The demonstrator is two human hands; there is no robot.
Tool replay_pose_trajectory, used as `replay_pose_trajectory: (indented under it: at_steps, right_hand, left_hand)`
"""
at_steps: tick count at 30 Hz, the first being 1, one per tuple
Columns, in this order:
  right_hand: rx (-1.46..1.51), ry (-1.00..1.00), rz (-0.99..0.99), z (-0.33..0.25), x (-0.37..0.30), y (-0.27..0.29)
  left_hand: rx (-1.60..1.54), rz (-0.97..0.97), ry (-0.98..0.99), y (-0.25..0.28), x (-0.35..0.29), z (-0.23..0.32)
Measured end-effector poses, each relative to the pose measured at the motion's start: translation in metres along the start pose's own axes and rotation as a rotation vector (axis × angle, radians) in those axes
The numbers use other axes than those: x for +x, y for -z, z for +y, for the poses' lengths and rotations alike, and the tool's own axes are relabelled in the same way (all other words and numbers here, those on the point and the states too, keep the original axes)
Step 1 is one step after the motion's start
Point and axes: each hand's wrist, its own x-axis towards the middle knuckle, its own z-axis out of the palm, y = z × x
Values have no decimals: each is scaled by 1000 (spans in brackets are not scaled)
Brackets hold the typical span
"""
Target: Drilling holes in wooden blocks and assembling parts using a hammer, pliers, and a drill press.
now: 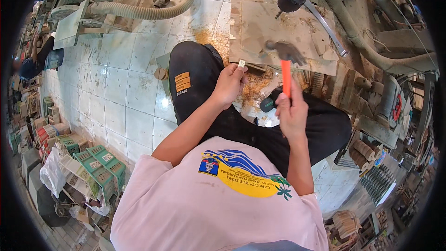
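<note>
My right hand is wrapped round the orange handle of a claw hammer. The hammer is raised, and its dark metal head is smeared by motion in front of a dusty wooden board. Between the fingers of my left hand is a small pale block, which looks like wood, with faint marks on its face. That block is at the board's near edge, to the left of the hammer. Whether it rests on the board I cannot tell.
A drill chuck with a bit hangs over the board, beside a metal bar. Ribbed hoses run past machines at both sides. Wood shavings lie between my legs. Green plastic crates stand at the left, and a person is far left.
</note>
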Motion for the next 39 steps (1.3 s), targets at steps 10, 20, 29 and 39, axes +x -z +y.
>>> replay_pose_trajectory:
  at_steps: [10, 20, 29, 39]
  right_hand:
    - [-244, 109, -169, 6, -6, -9]
    - [-248, 162, -152, 3, -10, -12]
    - [-146, -107, -211, -3, -6, -6]
    - [-448, 239, -198, -16, 2, -2]
  left_hand:
    - [10, 12, -23, -1, -2, -1]
    - [39, 45, -27, -3, -4, 2]
    - [39, 36, -42, -2, 0, -2]
    - [67, 41, -71, 3, 2, -8]
